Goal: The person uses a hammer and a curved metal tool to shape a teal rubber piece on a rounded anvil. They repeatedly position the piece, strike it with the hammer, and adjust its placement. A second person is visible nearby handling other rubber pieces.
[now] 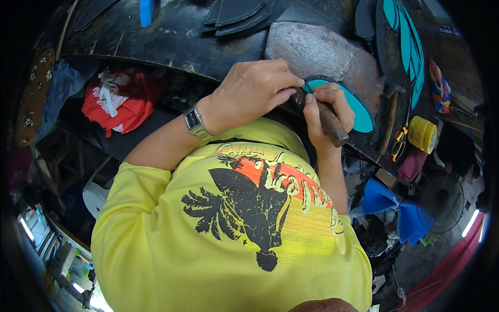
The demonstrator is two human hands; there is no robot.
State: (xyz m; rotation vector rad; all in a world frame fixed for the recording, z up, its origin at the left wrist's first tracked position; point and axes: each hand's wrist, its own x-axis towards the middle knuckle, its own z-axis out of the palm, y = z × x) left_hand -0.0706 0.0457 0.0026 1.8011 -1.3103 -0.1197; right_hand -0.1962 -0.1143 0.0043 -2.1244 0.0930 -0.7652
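Note:
A teal-topped, sandal-shaped sole (358,115) with a dark edge lies on the near side of the bench, beneath my fingers. My right hand (337,101) is closed around a tool with a thick dark wooden handle (333,127); its working end is hidden. Close beside it, the thumb and forefinger of my left hand (254,87) are pinched together at the sole's left end. What they hold is too small to tell. A thin dark piece shows between the two hands.
A worn grey slab (312,49) rests on the dark bench (156,49). Black sole pieces (239,15) are stacked behind. At right are teal soles (413,57), a hammer (390,119), orange-handled scissors (399,143) and a yellow tub (422,134). A red bag (125,99) sits below the bench.

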